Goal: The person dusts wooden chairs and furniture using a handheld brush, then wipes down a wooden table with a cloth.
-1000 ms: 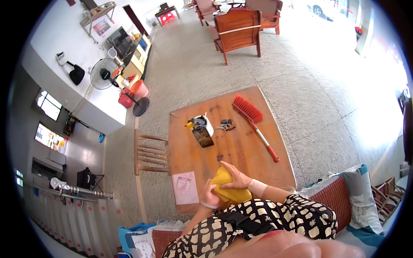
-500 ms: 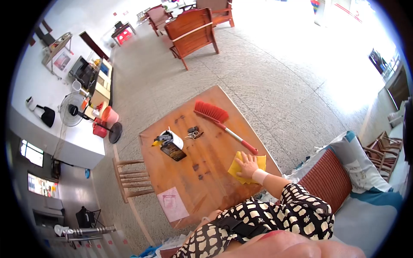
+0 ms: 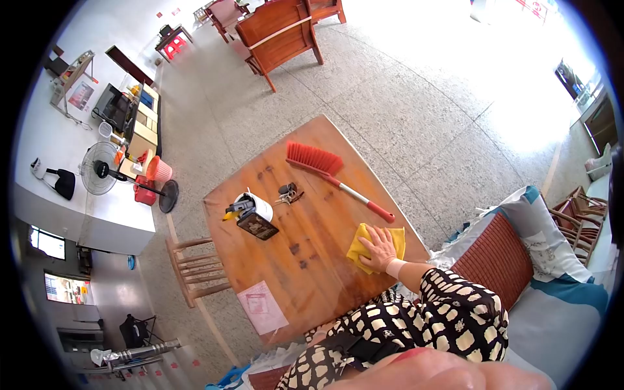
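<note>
My right hand (image 3: 378,250) lies flat with fingers spread on a yellow cloth (image 3: 395,239), near the right edge of the wooden table (image 3: 325,266). Of my left hand (image 3: 319,334) only a bit of skin shows at the near table edge, beside the patterned clothing; its fingers are hidden. Beyond the cloth rests a brush (image 3: 354,193) with red bristles and a red-tipped handle. A set of keys (image 3: 288,194) is left of the brush. Next to it stand a white container (image 3: 262,207) with dark items and a dark-screened device (image 3: 257,227) leaning on it.
A pink-and-white sheet (image 3: 262,307) lies at the table's near left corner. A wooden chair (image 3: 198,268) stands at the left side. To the right is a seat with a red-brown woven pad (image 3: 497,263). A standing fan (image 3: 99,169) and a wooden armchair (image 3: 276,36) are farther off.
My hands were together on the bunched cloth; now it is spread on the table's right side under my right hand alone. My left hand has dropped to the near edge. The view has turned right.
</note>
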Demonstrator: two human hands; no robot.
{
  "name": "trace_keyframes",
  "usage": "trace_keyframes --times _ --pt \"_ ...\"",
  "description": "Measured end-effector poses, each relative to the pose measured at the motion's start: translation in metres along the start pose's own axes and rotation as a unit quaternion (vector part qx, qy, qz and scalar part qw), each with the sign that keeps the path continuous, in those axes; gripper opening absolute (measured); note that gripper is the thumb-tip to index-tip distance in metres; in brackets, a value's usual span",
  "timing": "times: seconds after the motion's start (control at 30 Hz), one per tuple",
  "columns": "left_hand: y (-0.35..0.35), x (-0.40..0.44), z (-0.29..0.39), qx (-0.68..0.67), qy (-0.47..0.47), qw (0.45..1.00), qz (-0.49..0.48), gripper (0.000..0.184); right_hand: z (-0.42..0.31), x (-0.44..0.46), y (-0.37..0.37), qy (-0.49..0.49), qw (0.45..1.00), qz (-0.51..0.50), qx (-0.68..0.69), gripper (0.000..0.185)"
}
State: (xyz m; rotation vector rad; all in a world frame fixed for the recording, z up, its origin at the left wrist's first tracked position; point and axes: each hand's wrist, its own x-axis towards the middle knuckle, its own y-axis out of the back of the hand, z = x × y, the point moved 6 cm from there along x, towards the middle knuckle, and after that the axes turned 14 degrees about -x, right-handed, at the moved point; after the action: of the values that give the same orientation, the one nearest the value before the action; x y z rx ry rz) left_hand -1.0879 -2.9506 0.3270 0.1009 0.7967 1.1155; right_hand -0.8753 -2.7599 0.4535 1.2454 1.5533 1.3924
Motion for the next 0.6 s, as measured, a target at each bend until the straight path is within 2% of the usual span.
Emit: trace_keyframes --times 0.6 --pt "-0.008 -0.018 -0.036 0.105 -0.102 0.986 0.077 0.008 -0.005 0.008 -0.005 0.009 1.000 -0.020 -0.008 0.049"
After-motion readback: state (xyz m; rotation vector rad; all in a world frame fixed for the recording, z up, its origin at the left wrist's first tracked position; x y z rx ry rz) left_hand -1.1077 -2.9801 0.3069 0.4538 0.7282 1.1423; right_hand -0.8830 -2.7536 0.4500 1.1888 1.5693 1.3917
